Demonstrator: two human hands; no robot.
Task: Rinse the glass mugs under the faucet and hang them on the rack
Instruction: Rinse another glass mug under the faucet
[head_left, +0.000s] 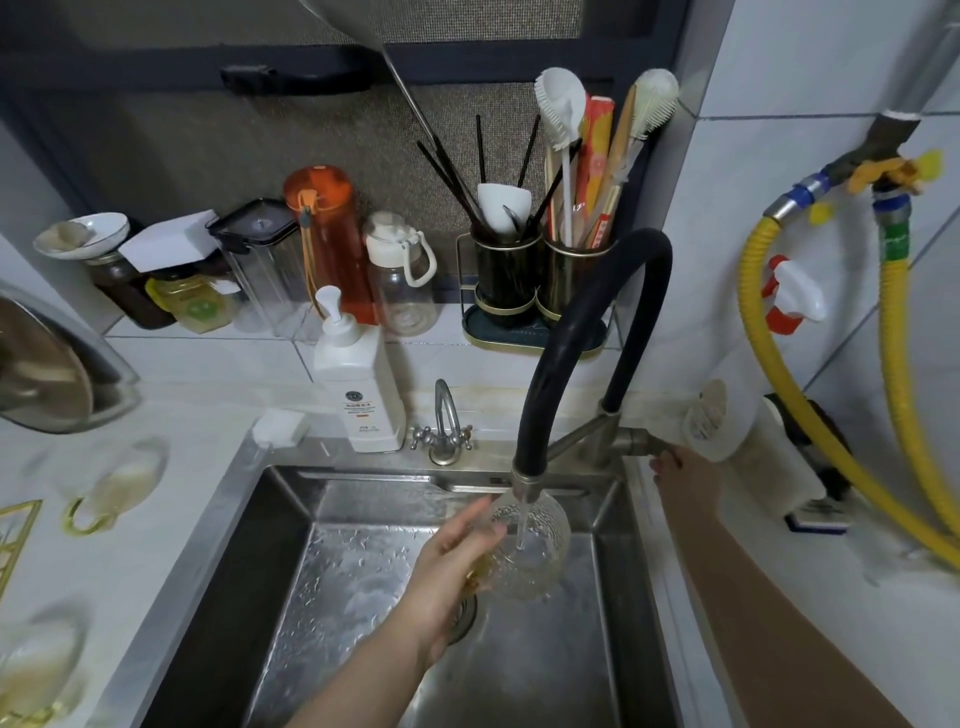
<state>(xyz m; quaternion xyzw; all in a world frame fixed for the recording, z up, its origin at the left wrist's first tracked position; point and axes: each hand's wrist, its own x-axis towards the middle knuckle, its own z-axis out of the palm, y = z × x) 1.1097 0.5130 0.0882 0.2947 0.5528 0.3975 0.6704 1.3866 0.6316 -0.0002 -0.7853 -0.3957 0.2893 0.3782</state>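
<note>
My left hand holds a textured glass mug over the steel sink, its fingers round the mug's side. A thin stream of water runs into the mug from the nozzle of the black hose faucet. My right hand grips the faucet's metal lever at the sink's right rim. Two more glass mugs with gold handles lie blurred on the white counter at left, one further back and one near the bottom edge. A gold wire rack's corner shows at the left edge.
A white soap pump bottle and a small chrome tap stand behind the sink. Bottles and jars line the back ledge beside a black utensil holder. Yellow gas hoses hang on the right wall. A pan lid sits at left.
</note>
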